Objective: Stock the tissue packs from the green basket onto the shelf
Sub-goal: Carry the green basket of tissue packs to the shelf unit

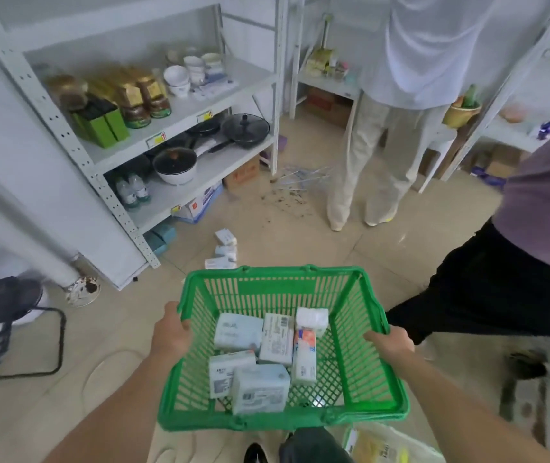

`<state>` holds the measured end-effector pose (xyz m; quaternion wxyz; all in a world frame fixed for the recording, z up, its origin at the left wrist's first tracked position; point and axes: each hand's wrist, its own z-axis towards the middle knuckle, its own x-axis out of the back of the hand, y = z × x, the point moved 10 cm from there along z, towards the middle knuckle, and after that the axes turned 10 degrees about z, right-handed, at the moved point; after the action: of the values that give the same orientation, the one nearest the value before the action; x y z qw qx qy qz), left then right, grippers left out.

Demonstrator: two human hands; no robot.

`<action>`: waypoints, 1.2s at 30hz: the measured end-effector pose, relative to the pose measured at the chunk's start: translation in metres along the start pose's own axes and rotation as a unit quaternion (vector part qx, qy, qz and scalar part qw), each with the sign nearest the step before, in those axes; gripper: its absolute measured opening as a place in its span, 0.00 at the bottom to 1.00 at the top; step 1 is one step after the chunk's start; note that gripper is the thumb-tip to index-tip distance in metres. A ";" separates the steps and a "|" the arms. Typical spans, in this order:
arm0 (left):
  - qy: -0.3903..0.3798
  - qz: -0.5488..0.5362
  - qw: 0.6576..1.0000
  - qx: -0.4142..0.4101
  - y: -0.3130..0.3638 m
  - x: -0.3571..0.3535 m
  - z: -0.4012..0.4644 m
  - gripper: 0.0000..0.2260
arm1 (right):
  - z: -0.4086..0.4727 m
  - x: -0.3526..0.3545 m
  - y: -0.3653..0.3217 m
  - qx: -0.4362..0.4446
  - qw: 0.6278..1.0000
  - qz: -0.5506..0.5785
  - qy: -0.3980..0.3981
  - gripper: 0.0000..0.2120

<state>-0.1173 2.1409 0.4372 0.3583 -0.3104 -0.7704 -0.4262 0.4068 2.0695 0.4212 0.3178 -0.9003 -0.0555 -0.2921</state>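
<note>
Tissue packs [268,357], seemingly six, lying in green basket [350,372], left hand [170,332] and right hand [389,342] gripping opposite rims with curled fingers, three packs on floor [224,250].

- The basket [280,349] sits low in the middle of the view, with the left hand [170,332] on its left rim and the right hand [389,344] on its right rim.
- Tissue packs [253,355] lie inside the basket, on its bottom.
- Beyond the basket, three more packs [224,250] lie on the floor.
- The shelf [180,128] stands beyond the basket to the left, with jars [140,98] above pans [206,142].
- A person's legs [367,162] stand beyond the basket to the right.
</note>
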 end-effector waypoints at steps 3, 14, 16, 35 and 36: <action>0.000 0.008 1.000 0.000 0.031 0.000 0.045 0.12 | 0.040 -0.001 -0.023 -0.013 1.000 0.016 -0.003 0.16; 0.005 0.013 1.000 0.019 0.125 0.020 0.192 0.15 | 0.165 0.005 -0.177 -0.021 1.000 0.000 0.006 0.16; 0.008 0.018 1.000 0.017 0.140 0.026 0.226 0.16 | 0.189 0.000 -0.210 -0.014 1.000 -0.010 0.004 0.16; 0.000 0.035 0.998 0.052 0.317 0.053 0.517 0.14 | 0.422 -0.007 -0.455 0.006 0.999 0.035 0.010 0.09; 0.002 0.024 0.998 0.060 0.322 0.054 0.527 0.14 | 0.436 -0.006 -0.471 0.010 0.999 0.033 0.010 0.09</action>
<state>-0.0455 2.7564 0.4210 0.3878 -0.3062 -0.7861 -0.3714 0.4816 2.7067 0.3988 0.3366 -0.8956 -0.0256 -0.2898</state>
